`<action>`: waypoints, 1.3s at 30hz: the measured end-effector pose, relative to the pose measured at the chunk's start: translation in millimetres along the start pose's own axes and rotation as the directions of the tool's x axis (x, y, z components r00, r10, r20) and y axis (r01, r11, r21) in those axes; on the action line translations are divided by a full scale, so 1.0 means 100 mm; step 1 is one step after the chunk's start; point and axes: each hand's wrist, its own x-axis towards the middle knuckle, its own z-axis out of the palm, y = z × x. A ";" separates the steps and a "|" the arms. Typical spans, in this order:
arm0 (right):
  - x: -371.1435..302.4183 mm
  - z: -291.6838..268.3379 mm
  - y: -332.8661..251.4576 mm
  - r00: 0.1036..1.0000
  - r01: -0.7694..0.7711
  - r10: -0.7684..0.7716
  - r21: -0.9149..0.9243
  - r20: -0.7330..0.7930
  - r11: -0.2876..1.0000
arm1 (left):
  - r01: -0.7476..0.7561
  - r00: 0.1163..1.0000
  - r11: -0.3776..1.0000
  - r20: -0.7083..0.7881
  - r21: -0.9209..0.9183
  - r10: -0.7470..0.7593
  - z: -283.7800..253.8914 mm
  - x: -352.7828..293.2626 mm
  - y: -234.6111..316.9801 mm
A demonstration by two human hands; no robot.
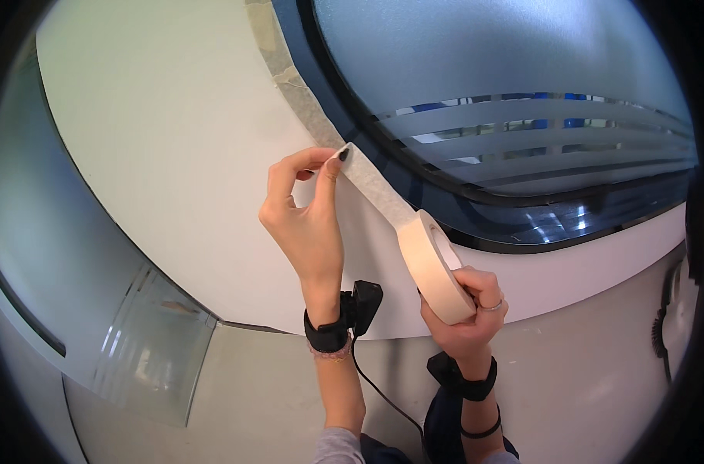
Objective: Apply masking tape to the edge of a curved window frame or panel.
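Both hands (305, 232) (466, 329) hold plain, unmarked-looking cream tape (423, 259).

Tape roll (428, 263): cream, wide, lots of tape left, hollow core visible. Sits just off frame center toward 4 o'clock, tilted, long axis 11-to-5, core opening facing about 2. Gripped at its 5 o'clock end, off any surface.

Pulled strip (377, 184): pale, slightly translucent, runs from the roll's top toward 11, looks fairly taut, far end pinched. Still attached to roll.

Laid band (309, 108): translucent, runs up toward 11 between white panel (174, 155) and dark blue border (305, 66), wrinkled partway. Can't tell if it joins the strip.
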 end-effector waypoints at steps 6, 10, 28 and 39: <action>0.11 0.03 -0.04 0.997 0.066 -0.064 -0.050 0.035 0.997 | 0.026 0.966 0.997 -0.258 0.070 -0.007 0.12 -0.01 0.04; 0.11 0.03 -0.03 0.998 0.060 -0.059 -0.058 0.032 0.996 | 0.003 0.977 1.000 -0.213 -0.001 -0.003 0.14 -0.01 -0.06; 0.13 0.00 -0.03 0.999 0.046 -0.046 -0.037 0.021 0.998 | -0.046 0.956 0.995 -0.286 0.086 0.069 0.27 -0.06 -0.06; 0.12 0.00 -0.03 0.998 0.060 -0.059 -0.051 0.023 0.997 | 0.059 0.967 0.995 -0.244 -0.080 -0.077 0.22 -0.01 0.05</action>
